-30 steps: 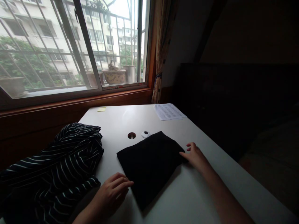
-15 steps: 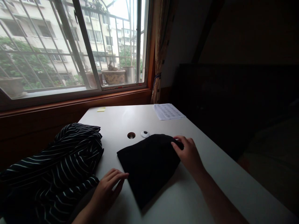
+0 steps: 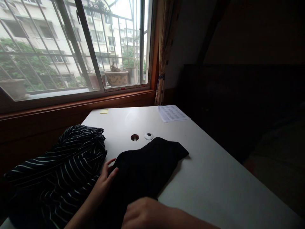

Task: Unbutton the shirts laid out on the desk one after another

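Observation:
A black garment (image 3: pixel 145 168) lies across the white table, its far right corner pointing toward the table's right side and its near part running down to the bottom of the view. My left hand (image 3: pixel 106 178) is at its left edge, with thumb and fingers closed around a fold. Lower down, my right hand (image 3: pixel 145 211) is curled over the near part of the garment; its fingertips are hidden beneath the hand. To the left of my left hand is a crumpled black garment with white stripes (image 3: pixel 69 165), heaped on the table.
The white table (image 3: pixel 205 171) has a round cable hole (image 3: pixel 134 137) with its white cover (image 3: pixel 149 136) beside it. Printed sheets (image 3: pixel 172 113) and a yellow sticky note (image 3: pixel 104 111) lie at the far edge. Beyond stands a barred window (image 3: pixel 114 47) with a tied curtain (image 3: pixel 160 73).
My right hand has left the garment's far right corner and come down to its near part. My left hand has moved up and left along the edge. The black garment now spreads further toward me.

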Tool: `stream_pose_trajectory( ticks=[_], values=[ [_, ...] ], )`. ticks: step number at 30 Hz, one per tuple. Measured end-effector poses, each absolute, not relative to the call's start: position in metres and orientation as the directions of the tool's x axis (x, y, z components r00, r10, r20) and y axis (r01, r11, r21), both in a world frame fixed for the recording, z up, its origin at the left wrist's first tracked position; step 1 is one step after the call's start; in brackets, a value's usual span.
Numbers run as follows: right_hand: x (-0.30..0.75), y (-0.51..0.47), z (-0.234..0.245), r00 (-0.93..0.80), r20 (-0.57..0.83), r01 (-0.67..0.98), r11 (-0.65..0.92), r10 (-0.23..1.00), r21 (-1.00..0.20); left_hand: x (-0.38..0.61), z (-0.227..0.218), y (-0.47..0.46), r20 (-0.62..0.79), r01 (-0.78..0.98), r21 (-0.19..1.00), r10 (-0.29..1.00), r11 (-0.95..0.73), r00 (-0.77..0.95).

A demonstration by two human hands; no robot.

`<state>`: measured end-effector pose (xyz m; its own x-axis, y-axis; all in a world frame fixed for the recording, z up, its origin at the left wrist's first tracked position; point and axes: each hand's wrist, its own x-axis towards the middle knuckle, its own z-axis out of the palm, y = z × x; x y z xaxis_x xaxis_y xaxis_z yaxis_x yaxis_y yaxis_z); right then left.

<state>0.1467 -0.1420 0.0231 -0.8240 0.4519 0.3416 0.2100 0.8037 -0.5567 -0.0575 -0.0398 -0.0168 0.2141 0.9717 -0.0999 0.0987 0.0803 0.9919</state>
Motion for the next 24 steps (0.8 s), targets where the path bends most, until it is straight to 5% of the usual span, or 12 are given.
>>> stream_pose_trajectory(
  ticks=[3,6,12,18,24],
  values=[
    [0.187,-0.131,0.041,-0.503,0.267,0.644,0.562,0.822,-0.518,-0.060,-0.008,-0.049,-0.065,0.193,0.981,0.958,0.010,0.281],
    [0.229,-0.125,0.038,-0.255,0.176,0.873,0.305,0.951,-0.381,-0.061,-0.007,-0.051,-0.045,0.266,0.964,0.965,-0.026,0.260],
    [0.294,-0.118,-0.001,-0.049,0.198,0.963,0.099,0.979,-0.252,-0.062,-0.010,-0.047,-0.031,0.274,0.961,0.970,-0.037,0.240],
    [0.343,-0.078,-0.023,-0.050,0.356,0.945,0.159,0.933,-0.285,-0.060,-0.004,-0.051,-0.095,0.185,0.982,0.950,0.041,0.297],
    [0.367,-0.018,-0.029,-0.074,0.364,0.923,0.202,0.929,-0.328,-0.056,-0.005,-0.052,-0.047,0.300,0.948,0.887,-0.105,0.459]
  ],
)
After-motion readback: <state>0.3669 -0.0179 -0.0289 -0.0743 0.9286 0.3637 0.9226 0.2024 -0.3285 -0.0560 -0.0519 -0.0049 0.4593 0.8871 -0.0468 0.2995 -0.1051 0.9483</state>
